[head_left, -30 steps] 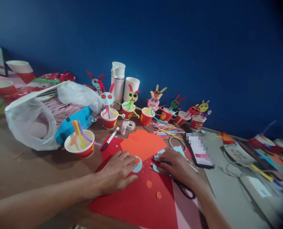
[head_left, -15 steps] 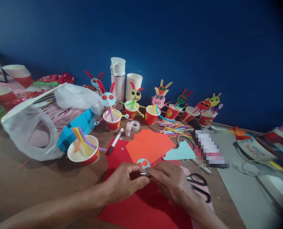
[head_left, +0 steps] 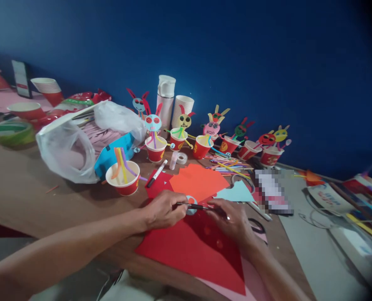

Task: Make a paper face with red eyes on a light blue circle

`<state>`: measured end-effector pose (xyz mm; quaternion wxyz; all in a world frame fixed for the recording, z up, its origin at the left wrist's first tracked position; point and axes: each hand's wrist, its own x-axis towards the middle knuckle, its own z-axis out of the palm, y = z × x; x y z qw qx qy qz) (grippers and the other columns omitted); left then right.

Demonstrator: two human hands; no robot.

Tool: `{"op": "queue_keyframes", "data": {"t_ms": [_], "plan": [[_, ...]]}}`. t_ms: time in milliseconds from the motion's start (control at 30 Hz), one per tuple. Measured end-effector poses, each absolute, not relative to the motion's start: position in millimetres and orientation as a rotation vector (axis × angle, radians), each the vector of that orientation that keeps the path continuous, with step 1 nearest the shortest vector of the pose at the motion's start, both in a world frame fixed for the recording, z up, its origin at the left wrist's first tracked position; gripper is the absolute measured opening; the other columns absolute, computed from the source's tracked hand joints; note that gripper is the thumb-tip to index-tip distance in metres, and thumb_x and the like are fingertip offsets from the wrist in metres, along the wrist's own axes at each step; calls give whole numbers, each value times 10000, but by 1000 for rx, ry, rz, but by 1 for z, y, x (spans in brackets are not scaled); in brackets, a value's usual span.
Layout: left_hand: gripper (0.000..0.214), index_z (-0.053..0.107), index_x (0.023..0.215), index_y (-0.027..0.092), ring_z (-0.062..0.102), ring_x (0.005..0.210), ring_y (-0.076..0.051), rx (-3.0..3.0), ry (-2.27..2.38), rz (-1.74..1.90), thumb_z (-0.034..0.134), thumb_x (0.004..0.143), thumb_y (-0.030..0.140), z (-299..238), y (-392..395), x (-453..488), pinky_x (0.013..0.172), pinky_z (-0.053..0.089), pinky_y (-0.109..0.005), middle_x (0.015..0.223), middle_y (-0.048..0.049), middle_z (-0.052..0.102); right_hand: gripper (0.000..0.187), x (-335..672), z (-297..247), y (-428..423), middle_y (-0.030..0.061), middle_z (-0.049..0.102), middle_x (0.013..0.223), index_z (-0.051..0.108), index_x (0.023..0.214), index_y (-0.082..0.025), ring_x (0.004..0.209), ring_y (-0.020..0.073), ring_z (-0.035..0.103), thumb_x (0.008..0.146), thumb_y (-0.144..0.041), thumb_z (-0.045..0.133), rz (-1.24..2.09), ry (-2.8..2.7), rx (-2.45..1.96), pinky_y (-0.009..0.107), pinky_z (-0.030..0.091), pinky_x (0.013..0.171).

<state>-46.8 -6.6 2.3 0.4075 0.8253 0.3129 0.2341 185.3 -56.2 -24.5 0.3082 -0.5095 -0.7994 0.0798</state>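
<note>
My left hand (head_left: 163, 211) and my right hand (head_left: 232, 219) each pinch one end of a thin dark pen (head_left: 196, 206), held level just above a red paper sheet (head_left: 192, 255). Right behind the pen lies a small light blue paper circle (head_left: 191, 200) with red spots. An orange sheet (head_left: 198, 182) and a light blue paper scrap (head_left: 237, 193) lie just beyond it. Black scissors (head_left: 258, 226) rest by my right wrist, partly hidden by the hand.
A red cup with bent straws (head_left: 123, 179), a marker (head_left: 157, 172) and a tape roll (head_left: 181, 158) lie left of the sheets. A white plastic bag (head_left: 67, 148) bulges at left. Paper-monster cups (head_left: 204, 144) line the blue wall. A phone (head_left: 272, 192) lies at right.
The hands left the blue circle and the scissors, came together, and now hold a pen between them. The camera view has shifted, so the table's things sit further right.
</note>
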Motion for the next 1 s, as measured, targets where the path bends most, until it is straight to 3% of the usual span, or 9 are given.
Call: {"op": "queue_keyframes", "data": {"t_ms": [167, 333, 433, 600, 733, 800, 900, 1000], "plan": [[251, 612, 936, 147, 523, 683, -117, 2336, 680, 743, 400, 803, 140, -3, -4, -50, 636, 365, -208, 782, -22, 609, 168, 170, -18, -57, -14, 614, 661, 580, 886, -205, 560, 122, 563, 788, -342, 574, 972, -1644, -1431, 224, 444, 508], [286, 625, 813, 128, 531, 657, -111, 2267, 689, 684, 407, 884, 299, -7, 6, -55, 599, 366, -191, 705, -22, 597, 295, 167, -7, -55, -5, 633, 689, 615, 883, -207, 564, 110, 553, 675, -400, 697, 1444, -1118, -1008, 235, 459, 537], [270, 619, 893, 140, 537, 623, -96, 2208, 622, 562, 421, 887, 324, -10, 2, -51, 556, 356, -170, 704, -8, 600, 313, 158, -11, -60, 9, 648, 698, 647, 938, -218, 608, 125, 580, 690, -404, 690, 1454, -1068, -919, 244, 473, 552], [251, 605, 843, 150, 534, 604, -91, 2240, 628, 452, 428, 885, 323, -5, -7, -48, 545, 344, -167, 687, 9, 591, 195, 156, -14, -63, 18, 638, 605, 689, 813, -187, 534, 121, 573, 744, -364, 649, 1263, -1154, -1061, 224, 445, 468], [294, 574, 758, 140, 522, 576, -87, 2275, 788, 469, 378, 902, 305, -1, -5, -55, 525, 334, -172, 646, 9, 579, 270, 187, -3, -48, -48, 508, 450, 654, 668, -185, 400, 58, 458, 762, -434, 606, 947, -858, -976, 178, 402, 410], [316, 564, 739, 138, 523, 574, -87, 2314, 804, 491, 357, 908, 306, -1, -5, -56, 524, 341, -174, 638, 5, 574, 244, 197, -2, -42, -61, 485, 451, 643, 681, -185, 402, 46, 448, 770, -409, 607, 863, -767, -923, 168, 404, 425], [261, 580, 763, 152, 533, 611, -108, 2498, 613, 471, 398, 887, 294, -7, -9, -51, 576, 382, -198, 671, -7, 585, 195, 194, -11, -43, -10, 582, 542, 651, 790, -172, 507, 96, 550, 814, -348, 570, 1060, -980, -987, 220, 448, 494], [197, 593, 867, 165, 553, 863, -166, 2645, 652, 605, 429, 882, 275, -21, -16, -48, 765, 416, -265, 890, -60, 631, 208, 184, -19, -50, 29, 675, 763, 579, 1033, -227, 666, 152, 632, 882, -314, 467, 978, -1124, -1024, 308, 499, 611]]}}
